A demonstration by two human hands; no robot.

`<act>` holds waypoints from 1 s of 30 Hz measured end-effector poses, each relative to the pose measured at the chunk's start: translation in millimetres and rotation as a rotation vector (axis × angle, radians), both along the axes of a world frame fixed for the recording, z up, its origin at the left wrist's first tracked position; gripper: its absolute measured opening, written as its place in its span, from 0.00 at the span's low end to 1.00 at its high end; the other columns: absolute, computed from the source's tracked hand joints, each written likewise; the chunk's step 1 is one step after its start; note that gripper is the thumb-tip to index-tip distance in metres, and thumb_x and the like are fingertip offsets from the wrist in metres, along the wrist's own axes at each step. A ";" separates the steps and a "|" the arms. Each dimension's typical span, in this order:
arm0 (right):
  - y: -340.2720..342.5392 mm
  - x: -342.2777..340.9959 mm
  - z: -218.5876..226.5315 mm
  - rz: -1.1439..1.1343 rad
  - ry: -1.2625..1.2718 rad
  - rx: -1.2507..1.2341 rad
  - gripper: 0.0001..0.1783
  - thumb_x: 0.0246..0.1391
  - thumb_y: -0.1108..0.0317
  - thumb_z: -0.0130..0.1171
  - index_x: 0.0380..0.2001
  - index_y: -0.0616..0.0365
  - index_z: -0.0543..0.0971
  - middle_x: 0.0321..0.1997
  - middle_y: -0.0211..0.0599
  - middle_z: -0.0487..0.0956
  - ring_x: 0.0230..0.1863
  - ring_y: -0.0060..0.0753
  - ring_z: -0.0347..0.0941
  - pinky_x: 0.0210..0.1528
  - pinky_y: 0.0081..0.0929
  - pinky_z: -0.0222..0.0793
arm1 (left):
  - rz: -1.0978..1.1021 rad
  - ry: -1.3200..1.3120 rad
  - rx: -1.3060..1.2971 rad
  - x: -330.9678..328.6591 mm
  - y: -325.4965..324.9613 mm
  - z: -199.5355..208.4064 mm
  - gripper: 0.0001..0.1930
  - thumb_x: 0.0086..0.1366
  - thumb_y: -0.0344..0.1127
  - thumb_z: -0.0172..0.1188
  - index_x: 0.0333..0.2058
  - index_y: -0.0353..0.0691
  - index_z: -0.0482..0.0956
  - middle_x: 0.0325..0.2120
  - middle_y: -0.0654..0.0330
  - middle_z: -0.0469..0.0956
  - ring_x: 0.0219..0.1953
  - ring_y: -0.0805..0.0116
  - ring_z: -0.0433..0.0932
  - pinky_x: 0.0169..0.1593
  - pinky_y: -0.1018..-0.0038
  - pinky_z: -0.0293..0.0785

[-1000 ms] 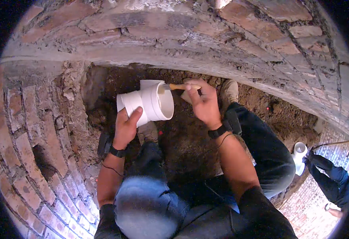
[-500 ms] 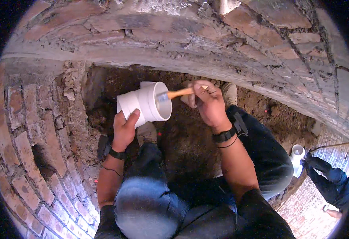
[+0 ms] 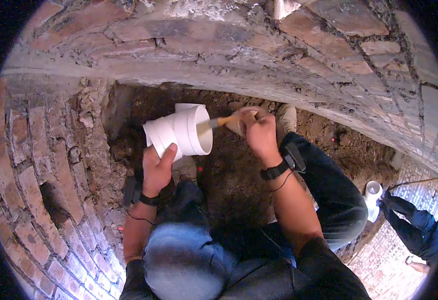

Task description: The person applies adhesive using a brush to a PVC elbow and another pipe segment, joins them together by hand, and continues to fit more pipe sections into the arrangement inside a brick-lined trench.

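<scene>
I have the white pipe fitting (image 3: 171,131) in the left hand (image 3: 158,174), thumb pressed along its near side and the other fingers mostly hidden behind it, up over the bare soil (image 3: 234,185) between the brick walls (image 3: 32,182). My right hand (image 3: 261,135) pinches the brush (image 3: 224,121), its fingers closed round the wooden handle, and the bristle end is inside the fitting's right-hand mouth; whether it touches the inner wall I cannot tell from here. I judge the work to be partway: the brush is already at this opening, but I cannot make out how much of the inside it has covered. Brushing there looks unfinished, and I see no pipe joined to the fitting
</scene>
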State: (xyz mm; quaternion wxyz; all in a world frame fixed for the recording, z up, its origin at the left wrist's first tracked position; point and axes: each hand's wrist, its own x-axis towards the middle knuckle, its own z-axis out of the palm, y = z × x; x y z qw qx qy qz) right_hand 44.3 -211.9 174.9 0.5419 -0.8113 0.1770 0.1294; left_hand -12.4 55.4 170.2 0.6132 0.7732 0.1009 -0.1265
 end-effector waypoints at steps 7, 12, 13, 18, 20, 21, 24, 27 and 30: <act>7.7 -2.3 7.6 -0.323 0.086 0.804 0.09 0.63 0.68 0.55 0.37 0.63 0.79 0.21 0.31 0.75 0.21 0.23 0.70 0.24 0.24 0.66 | -0.004 0.002 0.017 1.6 -1.0 -2.8 0.15 0.68 0.38 0.57 0.43 0.30 0.80 0.35 0.54 0.84 0.37 0.66 0.80 0.42 0.69 0.74; -22.0 -1.8 -0.4 -0.087 0.287 0.771 0.09 0.62 0.68 0.57 0.37 0.63 0.80 0.23 0.32 0.77 0.23 0.26 0.72 0.26 0.25 0.68 | -0.035 -0.048 0.018 10.2 2.9 6.5 0.14 0.67 0.38 0.57 0.42 0.30 0.80 0.34 0.54 0.84 0.36 0.66 0.81 0.41 0.69 0.74; -22.4 2.2 2.3 0.039 0.192 0.459 0.08 0.61 0.68 0.58 0.37 0.63 0.81 0.24 0.33 0.79 0.25 0.27 0.74 0.29 0.26 0.70 | -0.050 -0.066 0.029 11.1 3.9 7.2 0.15 0.67 0.38 0.58 0.41 0.30 0.80 0.33 0.55 0.84 0.36 0.66 0.81 0.41 0.69 0.74; -0.3 8.0 20.3 0.108 -0.187 0.030 0.08 0.60 0.68 0.61 0.38 0.61 0.82 0.31 0.37 0.83 0.33 0.31 0.78 0.40 0.28 0.73 | -0.048 -0.007 -0.008 11.3 5.2 10.3 0.16 0.67 0.39 0.57 0.42 0.30 0.80 0.33 0.55 0.84 0.36 0.69 0.80 0.41 0.69 0.74; 4.2 7.6 30.0 0.211 -0.477 0.050 0.08 0.60 0.67 0.61 0.39 0.60 0.82 0.34 0.39 0.83 0.37 0.34 0.78 0.44 0.30 0.73 | -0.054 0.001 -0.010 12.0 5.0 14.7 0.16 0.67 0.39 0.57 0.42 0.29 0.80 0.33 0.55 0.83 0.36 0.69 0.80 0.41 0.69 0.74; 3.3 7.2 28.2 0.268 -0.448 0.096 0.08 0.60 0.67 0.62 0.39 0.59 0.82 0.37 0.41 0.83 0.40 0.37 0.79 0.46 0.32 0.73 | -0.060 0.008 0.010 13.1 6.0 16.7 0.16 0.67 0.39 0.57 0.42 0.29 0.80 0.33 0.55 0.83 0.36 0.69 0.80 0.41 0.69 0.74; 7.0 2.4 24.8 0.332 -0.454 0.133 0.08 0.60 0.67 0.61 0.39 0.59 0.82 0.37 0.41 0.83 0.41 0.39 0.79 0.47 0.33 0.73 | -0.027 -0.018 -0.026 12.1 8.4 18.6 0.16 0.67 0.39 0.57 0.42 0.29 0.80 0.33 0.55 0.83 0.36 0.69 0.80 0.41 0.69 0.74; -13.7 -3.5 11.8 0.356 -0.258 0.176 0.08 0.61 0.67 0.61 0.38 0.60 0.82 0.37 0.39 0.83 0.41 0.36 0.78 0.46 0.32 0.73 | 0.015 -0.051 -0.048 10.8 6.9 14.7 0.16 0.67 0.39 0.58 0.42 0.29 0.80 0.33 0.55 0.83 0.36 0.69 0.80 0.41 0.69 0.74; -14.7 -1.1 19.0 0.305 -0.018 0.331 0.09 0.62 0.66 0.61 0.39 0.60 0.81 0.36 0.35 0.83 0.40 0.31 0.77 0.46 0.29 0.72 | 0.044 -0.100 0.042 7.2 13.5 17.4 0.16 0.67 0.39 0.58 0.41 0.29 0.81 0.33 0.55 0.83 0.35 0.68 0.81 0.40 0.69 0.75</act>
